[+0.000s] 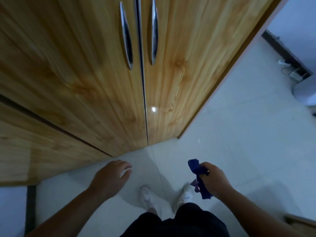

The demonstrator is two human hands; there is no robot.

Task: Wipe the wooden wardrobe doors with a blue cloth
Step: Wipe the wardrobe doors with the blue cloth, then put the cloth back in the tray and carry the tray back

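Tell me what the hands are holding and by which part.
The right hand grips the blue cloth around its bunched middle, with both ends sticking out free. The left hand holds nothing.

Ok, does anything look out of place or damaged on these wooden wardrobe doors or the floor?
Nothing much. The light-brown wooden wardrobe doors are shut and meet evenly, with no visible damage. One small white scrap lies on the pale tiled floor by the wardrobe's right corner; it is too small to identify.
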